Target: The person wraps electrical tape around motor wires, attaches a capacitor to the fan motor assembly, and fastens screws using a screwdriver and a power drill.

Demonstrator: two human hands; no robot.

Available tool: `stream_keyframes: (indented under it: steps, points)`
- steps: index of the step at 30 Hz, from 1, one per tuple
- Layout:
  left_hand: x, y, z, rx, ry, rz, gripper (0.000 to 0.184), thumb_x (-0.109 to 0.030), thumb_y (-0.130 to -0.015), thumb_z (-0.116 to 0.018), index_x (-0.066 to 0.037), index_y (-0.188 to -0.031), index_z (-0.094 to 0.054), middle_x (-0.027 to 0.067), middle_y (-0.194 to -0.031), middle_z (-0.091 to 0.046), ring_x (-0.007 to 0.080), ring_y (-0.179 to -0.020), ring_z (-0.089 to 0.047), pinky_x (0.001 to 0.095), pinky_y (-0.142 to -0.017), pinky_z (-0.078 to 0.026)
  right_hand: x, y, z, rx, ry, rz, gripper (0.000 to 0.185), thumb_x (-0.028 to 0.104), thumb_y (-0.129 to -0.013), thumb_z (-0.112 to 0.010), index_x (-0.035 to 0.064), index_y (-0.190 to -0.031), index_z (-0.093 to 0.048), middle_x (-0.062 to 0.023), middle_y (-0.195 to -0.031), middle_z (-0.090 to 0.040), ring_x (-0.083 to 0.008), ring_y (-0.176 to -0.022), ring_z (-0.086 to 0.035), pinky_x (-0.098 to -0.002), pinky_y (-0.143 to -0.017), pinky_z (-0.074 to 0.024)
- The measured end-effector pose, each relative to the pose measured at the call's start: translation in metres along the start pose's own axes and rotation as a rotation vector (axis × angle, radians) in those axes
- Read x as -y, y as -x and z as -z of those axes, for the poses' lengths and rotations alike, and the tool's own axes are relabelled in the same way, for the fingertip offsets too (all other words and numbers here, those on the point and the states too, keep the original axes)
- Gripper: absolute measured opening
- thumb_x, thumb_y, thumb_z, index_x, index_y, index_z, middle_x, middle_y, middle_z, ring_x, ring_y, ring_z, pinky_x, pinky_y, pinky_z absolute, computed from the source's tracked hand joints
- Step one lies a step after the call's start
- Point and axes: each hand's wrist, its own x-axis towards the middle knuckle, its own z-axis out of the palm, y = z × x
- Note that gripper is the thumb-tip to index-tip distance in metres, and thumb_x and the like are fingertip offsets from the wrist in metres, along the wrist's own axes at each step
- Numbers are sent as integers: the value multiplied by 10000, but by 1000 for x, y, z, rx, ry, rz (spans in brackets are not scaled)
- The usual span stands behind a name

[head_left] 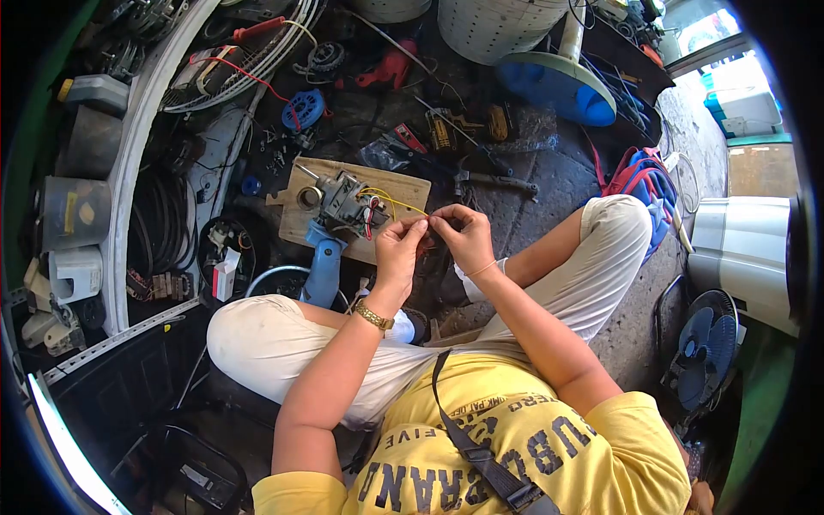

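The motor (350, 204) lies on the wooden board (407, 189), its shaft pointing far left, and since nothing visible clamps it, any pull on its leads should stay light. The yellow wires (396, 201) run right from it to the fingers, so some slack should be left at the motor end and the red lead (369, 225) kept out of the way. The left hand (400, 251) and right hand (466, 242) meet just right of the board, each with thumb and forefinger pinched on the yellow wire end; a steady hold on one side and small finger movements on the other would work best, with the strands kept even. Harder to make out: at left, where the leads enter the motor; beneath it, the underside; farther right, the wire tip, covered by the fingertips, so whether it is bare, twisted or joined I cannot tell.
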Motion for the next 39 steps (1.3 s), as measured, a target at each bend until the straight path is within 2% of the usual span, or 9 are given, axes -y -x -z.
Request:
stream_keyframes:
  steps: [8,13,19,23,27,30,33,36,39]
  points:
    - [1,-1,3,-17,58,67,88,-108,-880,-628,-36,-923,-653,25,-782,-641,101,-647,-614,232,-617,-533,8,3,-1,18,41,3,62,44,-783,-667,-18,-787,-664,-72,-706,-664,-109,-643,-638,-249,-591,-495]
    - [-2,-3,2,-23,62,129,83,-121,-902,-594,-51,-906,-639,17,-765,-624,118,-649,-617,256,-619,-541,10,1,0,-9,298,335,63,49,-706,-677,55,-766,-661,-65,-719,-611,-213,-651,-621,-300,-582,-495]
    - [-8,-7,5,30,143,248,108,-152,-910,-582,-77,-838,-607,1,-711,-578,119,-619,-590,280,-623,-541,24,-14,19,152,794,824,192,133,-645,-717,121,-827,-659,-12,-770,-562,-204,-684,-532,-317,-574,-468]
    - [-8,-10,9,85,188,280,84,-152,-904,-589,-80,-862,-594,2,-712,-569,123,-619,-584,299,-647,-553,30,-30,25,253,904,1023,194,177,-657,-706,154,-839,-645,10,-802,-530,-172,-685,-506,-293,-560,-461]
    - [-11,-8,5,95,218,282,68,-136,-909,-580,-70,-915,-598,4,-725,-578,125,-636,-591,309,-671,-562,29,-38,27,315,942,1032,199,171,-654,-701,148,-843,-646,2,-791,-533,-185,-699,-509,-307,-563,-467]
    - [-15,-1,-5,31,155,252,64,-119,-908,-580,-64,-932,-605,6,-745,-590,120,-664,-606,291,-657,-560,25,-33,20,296,827,885,126,129,-680,-675,127,-798,-630,-19,-688,-509,-180,-632,-504,-308,-559,-460]
    - [-1,-7,3,70,12,110,59,-110,-903,-588,-60,-928,-607,11,-758,-602,113,-698,-618,273,-638,-559,-1,-32,1,275,80,-127,125,103,-816,-552,63,-698,-563,17,-540,-434,-128,-450,-421,-254,-470,-391]
    - [0,-11,7,79,-139,-15,54,-102,-900,-590,-54,-919,-606,11,-754,-603,110,-695,-624,257,-621,-558,-12,-33,11,346,7,-196,85,93,-834,-558,50,-763,-574,12,-601,-483,-118,-509,-466,-244,-498,-409]
    - [-7,-9,10,87,-86,66,58,-98,-905,-581,-45,-915,-603,17,-752,-604,117,-659,-621,262,-616,-560,-4,-35,22,466,-99,-293,56,80,-861,-568,29,-860,-592,5,-692,-557,-102,-599,-534,-229,-541,-437]
